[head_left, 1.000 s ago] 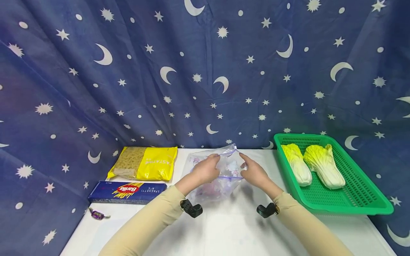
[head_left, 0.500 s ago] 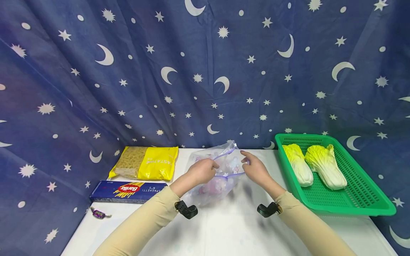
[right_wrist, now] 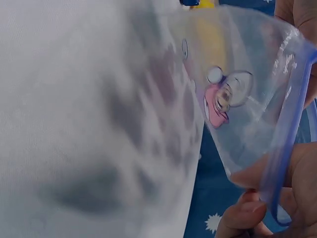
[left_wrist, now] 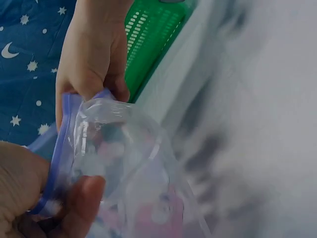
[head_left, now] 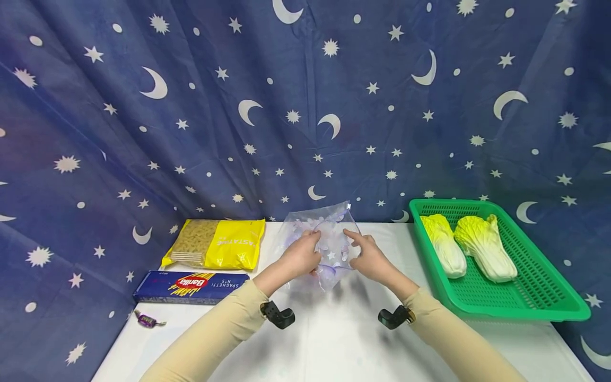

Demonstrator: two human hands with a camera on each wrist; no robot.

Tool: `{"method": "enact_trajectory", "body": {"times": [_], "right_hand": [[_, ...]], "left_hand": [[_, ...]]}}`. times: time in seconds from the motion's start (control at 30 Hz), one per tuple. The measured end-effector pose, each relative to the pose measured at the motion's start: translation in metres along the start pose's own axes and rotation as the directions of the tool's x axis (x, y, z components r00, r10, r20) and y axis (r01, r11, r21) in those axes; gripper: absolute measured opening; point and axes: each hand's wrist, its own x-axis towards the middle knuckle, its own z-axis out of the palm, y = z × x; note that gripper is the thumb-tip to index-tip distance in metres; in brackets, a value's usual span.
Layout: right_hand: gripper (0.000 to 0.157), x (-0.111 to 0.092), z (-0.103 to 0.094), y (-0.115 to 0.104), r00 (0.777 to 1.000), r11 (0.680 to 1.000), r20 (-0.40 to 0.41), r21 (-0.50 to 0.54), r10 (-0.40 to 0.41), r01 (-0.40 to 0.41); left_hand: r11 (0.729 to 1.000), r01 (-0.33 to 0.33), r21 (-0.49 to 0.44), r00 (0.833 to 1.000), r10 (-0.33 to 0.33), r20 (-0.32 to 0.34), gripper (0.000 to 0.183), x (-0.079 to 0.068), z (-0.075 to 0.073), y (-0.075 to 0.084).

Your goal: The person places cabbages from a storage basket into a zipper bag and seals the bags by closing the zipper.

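Two pinch grips in play: the clear, cartoon-printed plastic bag with a purple zip edge is held above the white table, mouth sides parted. Film near the zip edge is pinched by the left hand on one side, by the right hand on the other. Even tension is probably best applied at both grips; if either is slackened, the limp film could be folded inward.
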Motion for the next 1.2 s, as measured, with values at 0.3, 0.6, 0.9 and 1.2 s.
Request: {"method": "enact_trajectory", "body": {"times": [0.3,0.6,0.9,1.2], "right_hand": [[0.062,0.0,-0.009,-0.007,0.998,0.986,0.056,-0.166,-0.005,0.014],[0.051,0.002,-0.027,-0.024,0.988,0.952,0.143,-0.305,0.064,-0.018],[0.048,0.004,-0.038,-0.03,0.974,0.949,0.215,-0.315,0.075,-0.004],[0.054,0.007,-0.042,-0.029,0.992,0.974,0.12,-0.226,0.041,-0.013]], "left_hand": [[0.998,0.055,0.009,0.997,-0.054,-0.061,0.066,0.003,-0.011,-0.007],[0.994,0.018,0.108,1.0,-0.018,-0.005,0.067,0.0,-0.016,-0.01],[0.933,-0.217,0.286,0.975,0.221,0.019,0.069,-0.005,-0.013,-0.014],[0.984,-0.173,-0.05,0.984,0.175,0.042,0.083,-0.007,-0.013,-0.014]]}}
